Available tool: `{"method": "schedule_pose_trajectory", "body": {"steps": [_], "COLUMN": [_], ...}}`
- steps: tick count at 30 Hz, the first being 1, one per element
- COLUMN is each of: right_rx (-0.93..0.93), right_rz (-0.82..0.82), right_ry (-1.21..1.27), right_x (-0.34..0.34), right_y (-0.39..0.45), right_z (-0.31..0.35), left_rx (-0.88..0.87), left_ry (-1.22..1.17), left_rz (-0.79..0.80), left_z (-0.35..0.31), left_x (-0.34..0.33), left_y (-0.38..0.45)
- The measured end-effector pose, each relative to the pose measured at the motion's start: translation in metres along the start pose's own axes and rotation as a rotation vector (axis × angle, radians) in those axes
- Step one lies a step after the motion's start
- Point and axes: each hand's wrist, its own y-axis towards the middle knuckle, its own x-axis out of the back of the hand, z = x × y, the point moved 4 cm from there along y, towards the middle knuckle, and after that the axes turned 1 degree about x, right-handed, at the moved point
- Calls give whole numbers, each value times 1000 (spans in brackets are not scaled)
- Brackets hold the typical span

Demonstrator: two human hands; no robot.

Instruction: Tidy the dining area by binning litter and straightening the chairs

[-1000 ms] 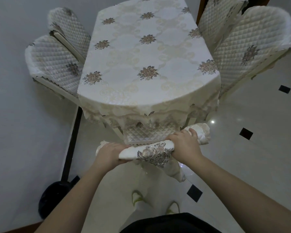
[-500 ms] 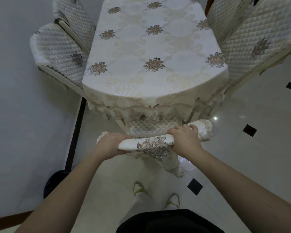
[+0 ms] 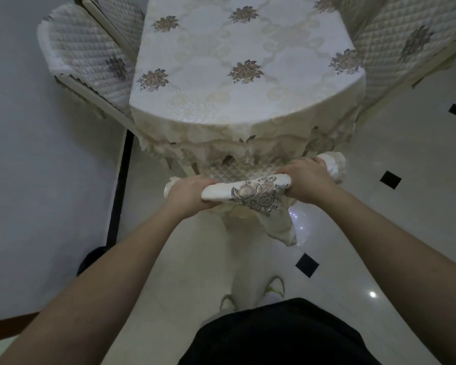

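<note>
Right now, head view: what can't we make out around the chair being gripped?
- Near chair: legs hidden by its cover and both arms; seat mostly hidden under the tablecloth hem.
- Left hand, right hand: fingertips curl out of sight behind the top rail.
- Dark object by the wall: partly behind the left forearm, unidentifiable.
- Side chairs: cut by frame edges.
</note>
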Motion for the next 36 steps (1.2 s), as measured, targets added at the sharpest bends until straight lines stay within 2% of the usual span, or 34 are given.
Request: {"method": "schedule_pose_trajectory", "body": {"steps": [7,15,17,19,25,28,31,36], "right_rx": [-131,-332,-332,-316,-349,-350,-348,-287], "right_rz": [25,-180,-212,-176,-94,-72,-120,-220], "right_ry": [-35,71,118,130,181,204,271,214], "right_x": [4,-7,-11,-17,-24,-11,9,28], "right_y": [-1,-22,-35,-51,-89,-93,-94,-111], "right_z": [-2,8,16,25,58,66,72,94], "left_rx": [25,60,76,98,113,183,256,177], "left_ry": [-18,102,91,73,121,146,159,159], "left_rz": [20,34,-16,-26,94,92,30,-40], "left_z": [2,0,-2,0,13,11,4,-15], "left_x": [-9,-4,-3,-6,-3,21,35,51], "left_y": [6,-1,-13,-32,-76,-80,-87,-104]}}
